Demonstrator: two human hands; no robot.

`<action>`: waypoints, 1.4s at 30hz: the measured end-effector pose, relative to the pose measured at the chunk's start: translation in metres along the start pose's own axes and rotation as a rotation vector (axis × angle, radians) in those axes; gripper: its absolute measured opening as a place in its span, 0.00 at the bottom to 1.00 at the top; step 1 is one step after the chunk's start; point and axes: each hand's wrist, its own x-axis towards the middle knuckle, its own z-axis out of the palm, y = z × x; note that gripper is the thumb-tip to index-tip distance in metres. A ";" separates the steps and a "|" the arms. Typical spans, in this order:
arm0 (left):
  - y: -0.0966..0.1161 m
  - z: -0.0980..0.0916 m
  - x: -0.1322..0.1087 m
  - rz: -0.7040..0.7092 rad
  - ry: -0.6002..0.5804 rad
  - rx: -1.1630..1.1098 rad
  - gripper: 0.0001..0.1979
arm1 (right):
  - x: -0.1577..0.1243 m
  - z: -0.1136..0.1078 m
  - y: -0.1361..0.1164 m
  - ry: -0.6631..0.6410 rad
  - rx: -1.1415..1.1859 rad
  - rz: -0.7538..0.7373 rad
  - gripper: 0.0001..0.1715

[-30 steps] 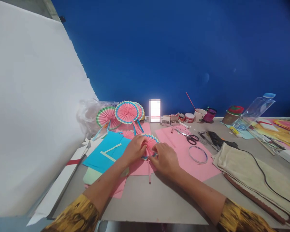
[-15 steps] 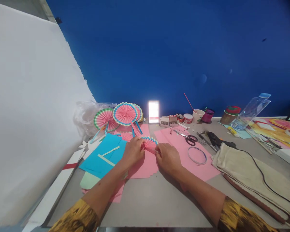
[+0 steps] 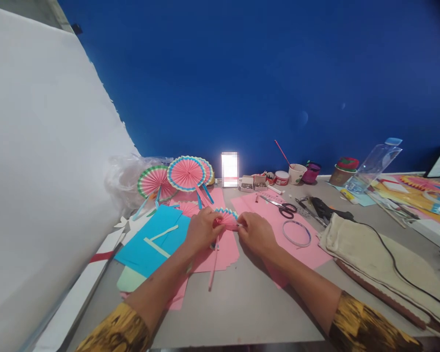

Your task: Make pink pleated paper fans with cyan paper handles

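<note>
Apparent step: shaping the pleated fan (image 3: 228,222). Left hand (image 3: 202,229) pinches its 9-o'clock side, right hand (image 3: 256,233) its 3-o'clock; next, likely, align pleats evenly.

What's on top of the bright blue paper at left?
Two narrow pale-green paper strips lie on the bright blue paper. The left hand and forearm cover part of its right side; anything under them can't be seen.
</note>
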 end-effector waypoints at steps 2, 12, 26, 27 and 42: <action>-0.001 0.000 0.001 -0.017 0.014 -0.009 0.05 | 0.000 0.000 0.000 0.001 0.002 0.002 0.09; 0.000 -0.005 0.005 -0.116 -0.002 0.028 0.07 | 0.001 -0.001 0.003 -0.013 -0.013 0.008 0.10; 0.007 -0.005 0.005 -0.133 -0.055 0.170 0.05 | 0.006 -0.006 0.009 0.036 0.008 0.016 0.08; 0.007 -0.006 0.005 -0.133 -0.057 0.165 0.05 | 0.007 -0.011 0.010 0.077 0.012 0.013 0.06; -0.002 -0.006 0.010 -0.033 -0.089 0.025 0.07 | -0.012 -0.002 -0.045 -0.205 -0.331 -0.249 0.10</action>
